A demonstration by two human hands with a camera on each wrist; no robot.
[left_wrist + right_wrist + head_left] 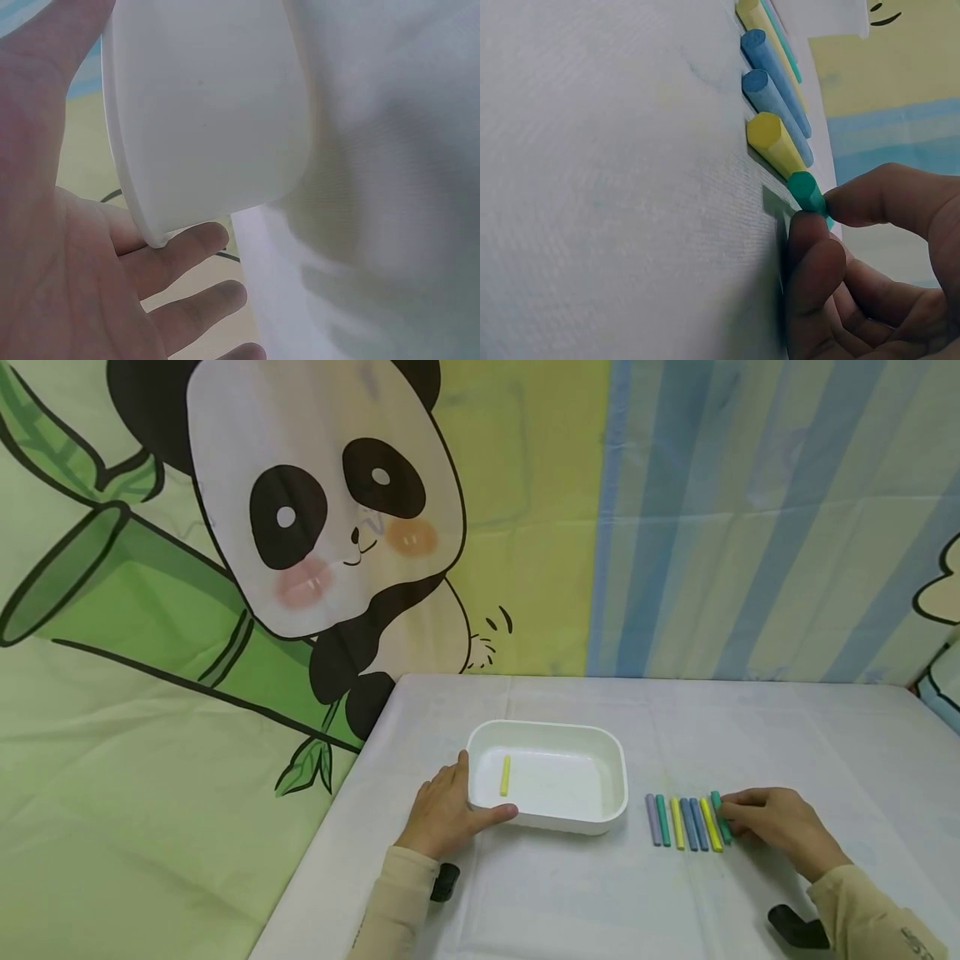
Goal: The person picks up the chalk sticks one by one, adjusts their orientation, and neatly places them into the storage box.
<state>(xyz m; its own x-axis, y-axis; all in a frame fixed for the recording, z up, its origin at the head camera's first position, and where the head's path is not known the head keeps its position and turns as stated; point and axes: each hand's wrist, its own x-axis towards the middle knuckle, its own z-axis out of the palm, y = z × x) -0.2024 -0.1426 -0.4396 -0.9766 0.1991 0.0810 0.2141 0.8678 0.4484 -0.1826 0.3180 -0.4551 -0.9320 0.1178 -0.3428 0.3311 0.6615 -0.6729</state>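
Observation:
At the right end of a row of chalk sticks, my right hand (783,827) pinches a green chalk stick (805,189) between thumb and fingertips. It is tilted against the row in the head view, close over the tablecloth. Beside it lie a yellow chalk stick (772,139) and two blue ones (765,90). Farther left in the row are another yellow stick (677,823), a green one (663,820) and a purple one (652,820). My left hand (448,810) holds the near left corner of a white plastic tray (570,823), thumb along its front and fingers at its left side. One yellow chalk stick (506,775) lies inside the tray.
A white cloth covers the table (570,902), whose left edge slants down past my left forearm. Behind the table hangs a printed curtain (525,527) with a panda and blue stripes. Dark wrist straps (798,928) show under the sleeves.

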